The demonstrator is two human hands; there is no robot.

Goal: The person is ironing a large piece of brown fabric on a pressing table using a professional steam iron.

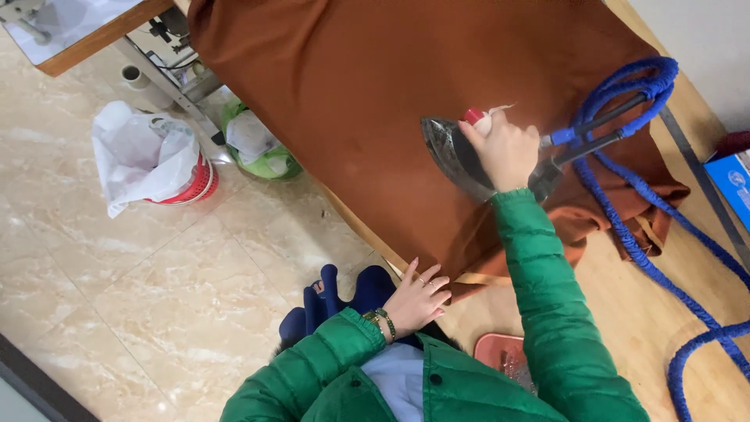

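My left hand [418, 297] lies open, fingers flat on the near hem of the brown cloth [351, 86] at the bench [625, 312] edge. Farther out, my right hand [506, 150] grips the steam iron [453, 156], its soleplate resting mid-cloth. Lingering there could scorch the fabric; the blue hose [625, 234] could snag and drag it.

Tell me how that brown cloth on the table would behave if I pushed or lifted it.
The brown cloth would probably flop: it drapes over the table edge and bunches near the blue hose. It likely slides and wrinkles when pushed, since the left hand rests by its hem while the right hand grips the iron.
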